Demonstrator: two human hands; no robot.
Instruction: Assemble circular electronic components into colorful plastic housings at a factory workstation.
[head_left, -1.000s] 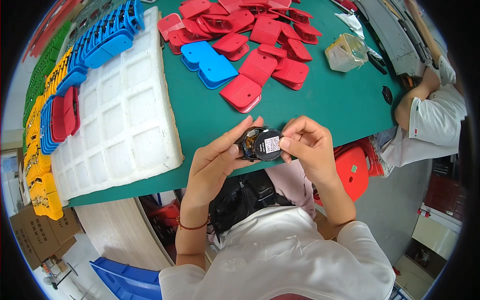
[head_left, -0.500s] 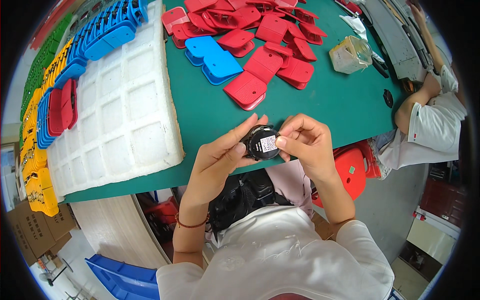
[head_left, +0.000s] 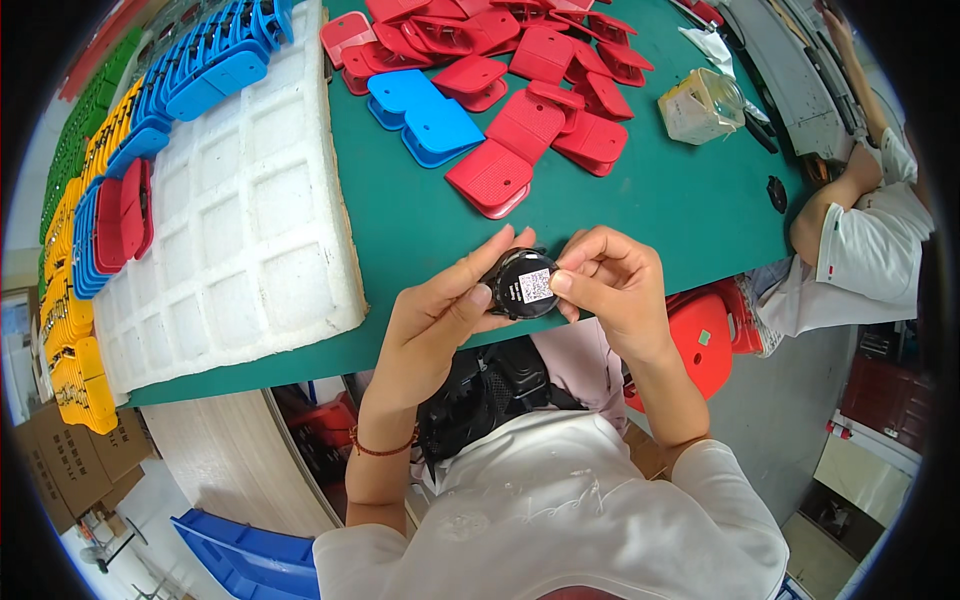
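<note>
Above the green tabletop (head_left: 660, 215), near its edge, the left hand (head_left: 428, 325) grips a round black watch-like casing (head_left: 520, 282) with small white print (head_left: 514, 291) and a QR-code label (head_left: 535, 286); the right hand (head_left: 620, 290) pinches the casing's rim.

Black disc (head_left: 516, 286) smooth plastic; foam tray (head_left: 316, 150) matt.

Room on tabletop (head_left: 700, 210) beyond R grip (head_left: 605, 283) — red parts (head_left: 541, 55) block fwd, foam tray (head_left: 235, 215) L.
</note>
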